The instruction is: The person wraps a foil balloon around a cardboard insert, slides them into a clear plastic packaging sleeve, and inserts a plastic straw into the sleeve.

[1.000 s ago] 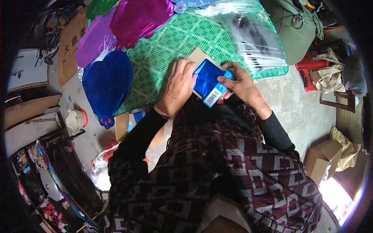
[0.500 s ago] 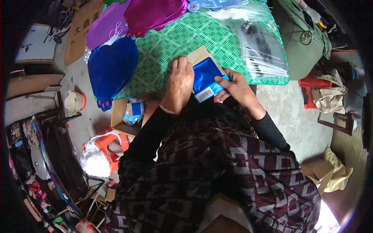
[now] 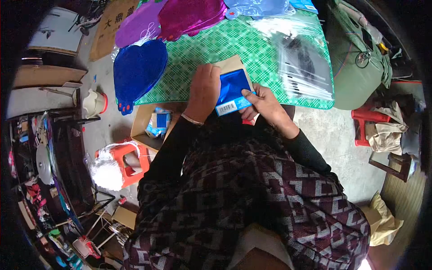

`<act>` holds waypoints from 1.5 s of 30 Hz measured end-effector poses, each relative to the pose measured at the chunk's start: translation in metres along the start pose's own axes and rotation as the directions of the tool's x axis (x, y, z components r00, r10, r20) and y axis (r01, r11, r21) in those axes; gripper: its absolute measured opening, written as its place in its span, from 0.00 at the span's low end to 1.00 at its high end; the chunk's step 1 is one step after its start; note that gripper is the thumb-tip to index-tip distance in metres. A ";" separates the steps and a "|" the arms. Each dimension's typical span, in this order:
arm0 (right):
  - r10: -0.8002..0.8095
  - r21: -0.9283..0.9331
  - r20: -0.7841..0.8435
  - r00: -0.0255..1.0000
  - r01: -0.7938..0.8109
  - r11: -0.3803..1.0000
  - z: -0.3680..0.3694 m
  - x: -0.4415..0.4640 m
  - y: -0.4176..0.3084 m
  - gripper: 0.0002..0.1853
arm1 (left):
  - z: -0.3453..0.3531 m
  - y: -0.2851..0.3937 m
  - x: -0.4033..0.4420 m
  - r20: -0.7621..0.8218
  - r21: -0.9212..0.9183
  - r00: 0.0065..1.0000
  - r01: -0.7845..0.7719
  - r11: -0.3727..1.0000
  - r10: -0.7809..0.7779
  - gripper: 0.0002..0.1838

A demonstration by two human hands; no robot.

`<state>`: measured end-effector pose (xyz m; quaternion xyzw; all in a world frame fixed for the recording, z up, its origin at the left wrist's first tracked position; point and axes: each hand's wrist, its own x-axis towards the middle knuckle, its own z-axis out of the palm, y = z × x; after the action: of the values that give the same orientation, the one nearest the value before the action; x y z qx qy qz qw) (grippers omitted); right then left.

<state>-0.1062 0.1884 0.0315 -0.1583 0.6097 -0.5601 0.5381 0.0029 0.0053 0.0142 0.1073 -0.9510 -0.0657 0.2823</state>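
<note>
Pinching blue packet [image 3: 234,85] in right hand [image 3: 266,107] over near edge of green table [image 3: 258,51], with barcode end toward body, long axis running away and slightly left, beige card [image 3: 230,64] projecting at far end, left border hidden behind left hand [image 3: 203,92], cannot tell whether gripping or just resting, with right fingertips partly hidden underneath

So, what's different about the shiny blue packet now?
The blue packet and the tan card behind it turned clockwise, so the barcode strip lies more level. The camera view shifted too. The right hand still holds the packet and the left hand stays at its left edge; nothing was visibly let go. The dark blue foil shape stayed on the table.
</note>
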 end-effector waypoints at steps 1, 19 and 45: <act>0.004 -0.012 0.008 1.000 -0.004 1.000 -0.001 -0.001 0.000 0.14 | 0.000 -0.001 -0.001 -0.008 -0.029 1.000 0.002 1.000 -0.002 0.08; -0.181 -0.060 -0.147 0.972 0.174 0.983 0.013 -0.014 0.006 0.12 | -0.023 -0.018 0.023 0.068 -0.277 0.986 -0.130 0.952 0.155 0.06; -0.257 0.109 -0.165 0.952 0.276 0.955 0.030 -0.024 0.014 0.12 | -0.037 -0.002 0.002 0.330 -0.693 0.863 0.496 0.523 -0.382 0.06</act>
<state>-0.0663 0.1963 0.0368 -0.1616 0.5832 -0.6765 0.4196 0.0218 0.0008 0.0463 0.2110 -0.7921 -0.5333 0.2088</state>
